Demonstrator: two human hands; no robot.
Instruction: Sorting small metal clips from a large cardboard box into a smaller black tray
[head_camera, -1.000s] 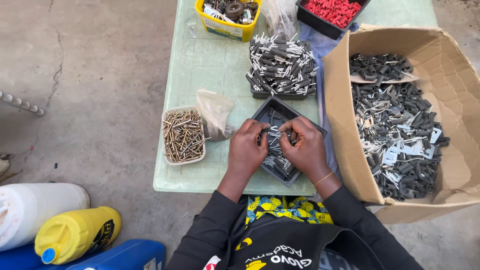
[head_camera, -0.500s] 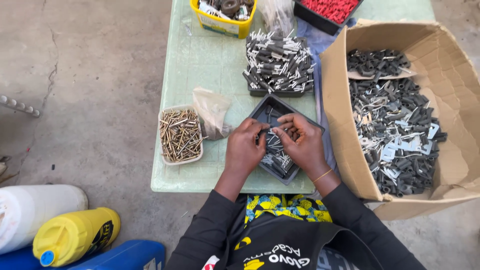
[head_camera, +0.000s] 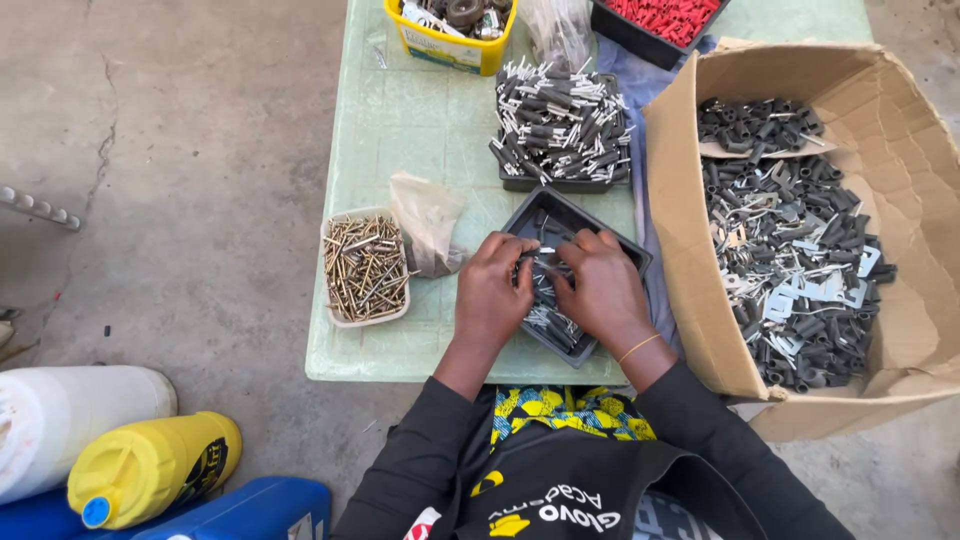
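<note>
Both my hands work over a black plastic tray (head_camera: 622, 250) holding several small grey-and-metal parts. My left hand (head_camera: 492, 292) and my right hand (head_camera: 600, 288) meet above the tray, fingertips pinched together on one small metal part (head_camera: 545, 258). Most of the tray's contents are hidden under my hands. A pale tray of brass-coloured screws (head_camera: 365, 268) lies just left of my left hand, with a crumpled clear plastic bag (head_camera: 428, 222) beside it.
A second black tray heaped with grey parts (head_camera: 560, 125) sits farther back on the pale green table (head_camera: 400, 130). A large open cardboard box (head_camera: 910, 180) of grey parts stands at right. A yellow tub (head_camera: 440, 45), a red-filled tray (head_camera: 665, 18), and white, yellow and blue jugs (head_camera: 150, 465) are around.
My hands stay over the black tray, fingers shifting slightly on the small part. The view has drifted a little; nothing else moved.
</note>
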